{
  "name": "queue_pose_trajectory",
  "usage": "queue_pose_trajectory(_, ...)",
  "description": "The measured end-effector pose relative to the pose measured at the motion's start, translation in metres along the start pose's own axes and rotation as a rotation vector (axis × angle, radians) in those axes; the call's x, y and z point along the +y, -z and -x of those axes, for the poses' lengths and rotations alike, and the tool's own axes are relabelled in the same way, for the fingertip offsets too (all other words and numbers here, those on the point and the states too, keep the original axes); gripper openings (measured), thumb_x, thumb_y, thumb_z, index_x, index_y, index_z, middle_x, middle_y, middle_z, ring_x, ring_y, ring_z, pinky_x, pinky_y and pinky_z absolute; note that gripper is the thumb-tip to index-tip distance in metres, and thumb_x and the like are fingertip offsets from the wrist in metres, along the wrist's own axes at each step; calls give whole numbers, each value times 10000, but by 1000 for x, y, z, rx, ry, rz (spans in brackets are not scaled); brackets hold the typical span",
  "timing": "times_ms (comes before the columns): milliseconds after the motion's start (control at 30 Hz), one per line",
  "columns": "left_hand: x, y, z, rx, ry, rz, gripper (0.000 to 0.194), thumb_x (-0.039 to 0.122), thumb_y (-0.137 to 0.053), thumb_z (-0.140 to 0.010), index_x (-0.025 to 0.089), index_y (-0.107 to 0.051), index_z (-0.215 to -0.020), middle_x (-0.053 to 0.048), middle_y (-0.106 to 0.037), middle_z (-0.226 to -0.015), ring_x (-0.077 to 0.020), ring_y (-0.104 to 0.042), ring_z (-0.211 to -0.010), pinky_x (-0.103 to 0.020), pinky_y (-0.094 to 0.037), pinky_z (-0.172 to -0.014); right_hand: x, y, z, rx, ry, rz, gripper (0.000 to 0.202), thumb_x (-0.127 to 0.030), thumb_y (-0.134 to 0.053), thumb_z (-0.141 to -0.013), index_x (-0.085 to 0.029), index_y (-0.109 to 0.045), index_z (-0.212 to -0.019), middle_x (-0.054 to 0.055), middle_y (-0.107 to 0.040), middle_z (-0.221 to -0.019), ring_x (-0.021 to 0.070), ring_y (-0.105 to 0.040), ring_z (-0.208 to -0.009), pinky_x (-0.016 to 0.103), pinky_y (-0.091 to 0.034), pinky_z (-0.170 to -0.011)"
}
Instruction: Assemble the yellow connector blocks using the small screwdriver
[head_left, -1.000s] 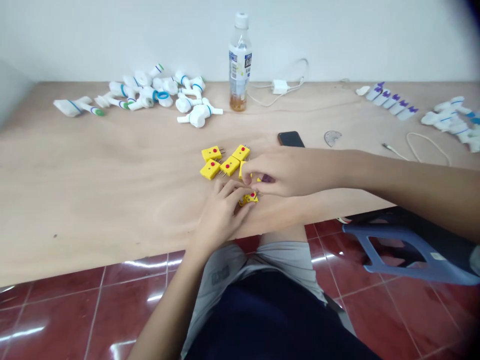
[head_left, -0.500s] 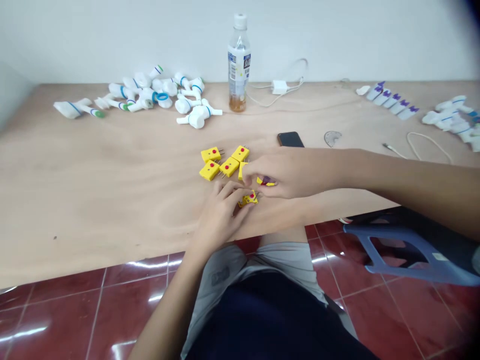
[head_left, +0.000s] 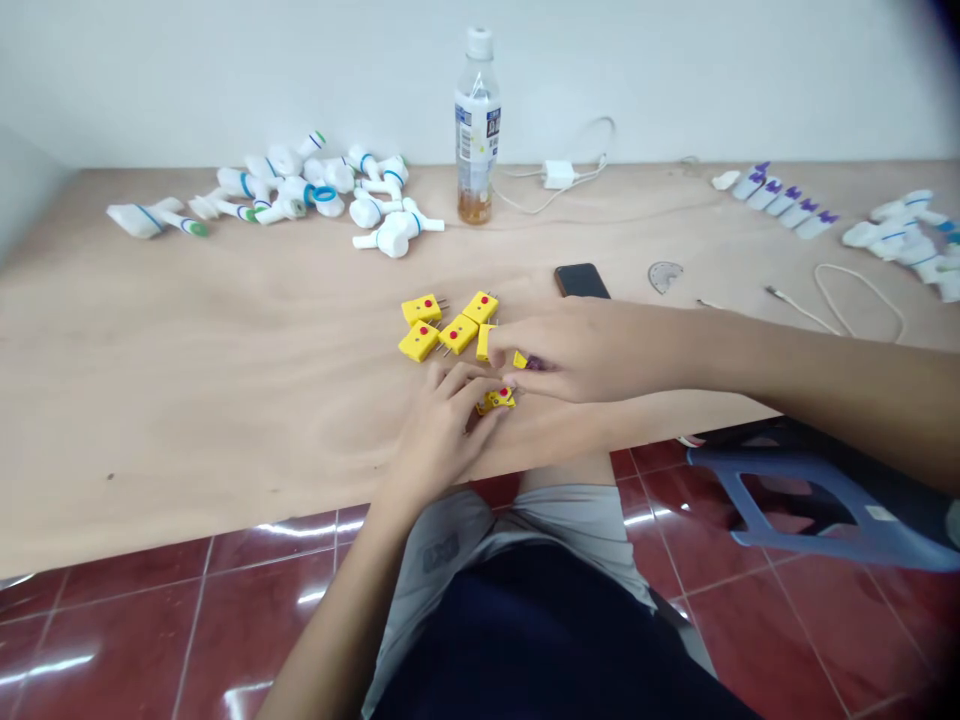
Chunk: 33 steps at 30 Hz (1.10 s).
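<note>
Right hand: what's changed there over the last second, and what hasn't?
The right hand has shifted slightly toward the person; its forearm sits lower, uncovering a cable end. No grip visibly taken or released. The left hand stays on its yellow block; the other yellow blocks, phone and bottle stay put.

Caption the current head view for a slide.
Left hand holds a yellow piece; right hand close by, beside red-dotted yellow blocks, with a bottle standing behind.
</note>
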<state>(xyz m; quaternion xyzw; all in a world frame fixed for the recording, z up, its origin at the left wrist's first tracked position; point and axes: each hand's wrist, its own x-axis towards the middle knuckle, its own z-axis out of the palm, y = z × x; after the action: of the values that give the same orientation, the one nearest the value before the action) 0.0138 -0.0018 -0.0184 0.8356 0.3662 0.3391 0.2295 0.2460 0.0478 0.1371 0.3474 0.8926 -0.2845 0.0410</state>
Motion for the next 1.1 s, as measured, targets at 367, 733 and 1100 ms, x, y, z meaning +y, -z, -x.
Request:
queue_pose_trajectory(367, 1, 0, 0, 4, -2, 8, 182, 286, -721, -1142, 277, -755, -1321, -94, -769, -1343, -340, -667, -1320, -592, -589, -1156, 2, -1, -1, -3, -13, 2, 152, -271, -606, -1113, -198, -736, -1079, 69, -780, -998, 197, -605, -793, 359, -367, -718)
queue_pose_trajectory(733, 0, 0, 0, -1, -2, 7, 182, 274, -729, -1138, 279, -751, -1319, -95, -771, -1360, -344, -664, -1347, -601, -582, -1171, 0, 1, -1, -29, 0, 7, 105, -191, -618, -1068, -203, -722, -1073, 60, -765, -1006, 199, -600, -815, 356, -371, -729)
queue_pose_trajectory(1100, 1, -1, 1, -2, 5, 11, 207, 279, -719, -1144, 269, -751, -1349, -97, -772, -1332, -336, -669, -1299, -586, -580, -1159, 6, -1, 4, 52, 45, 25, 133, -180, -655, -1067, -209, -772, -1012, 36, -782, -949, 177, -622, -755, 353, -401, -690)
